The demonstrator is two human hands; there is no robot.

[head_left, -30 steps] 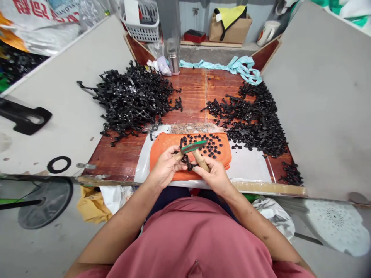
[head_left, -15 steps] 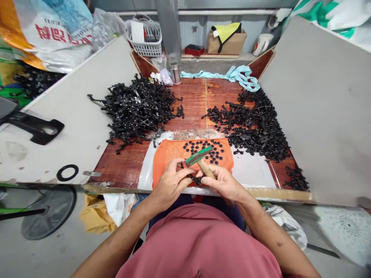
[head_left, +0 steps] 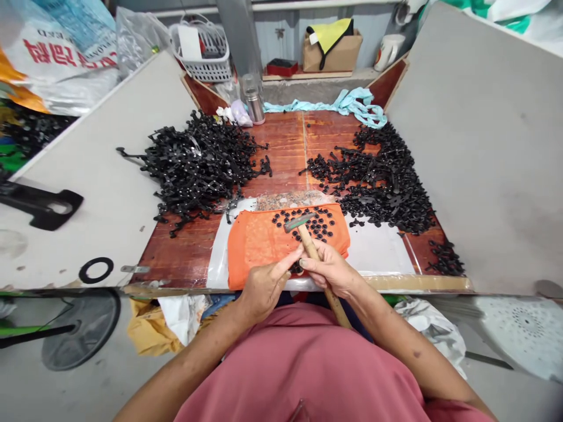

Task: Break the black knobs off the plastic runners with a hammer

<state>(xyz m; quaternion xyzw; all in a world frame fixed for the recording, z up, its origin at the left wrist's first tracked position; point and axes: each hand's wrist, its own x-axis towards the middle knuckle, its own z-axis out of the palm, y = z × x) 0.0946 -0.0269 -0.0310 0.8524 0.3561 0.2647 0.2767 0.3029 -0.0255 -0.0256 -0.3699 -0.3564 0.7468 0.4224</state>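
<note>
My right hand (head_left: 331,268) is closed round the wooden handle of a hammer (head_left: 310,244). Its green and grey head lies over the orange cloth (head_left: 250,234), pointing away from me. Between my two hands, a small black plastic part (head_left: 296,268) is partly hidden by the fingers. My left hand (head_left: 267,282) pinches at this part, its index finger stretched toward my right thumb. Several round black pieces (head_left: 324,225) are spread over the far right of the cloth.
A heap of black plastic parts (head_left: 197,164) covers the left of the wooden table, and another heap (head_left: 391,181) lies along the right. Grey panels (head_left: 479,152) slope up at both sides. A steel flask (head_left: 254,105) and light blue cloth strips (head_left: 352,102) are at the back.
The hammer has swung so its handle now points down toward my body and its head has turned flatter. My left fingers have drawn together close to my right hand. The view has shifted slightly.
</note>
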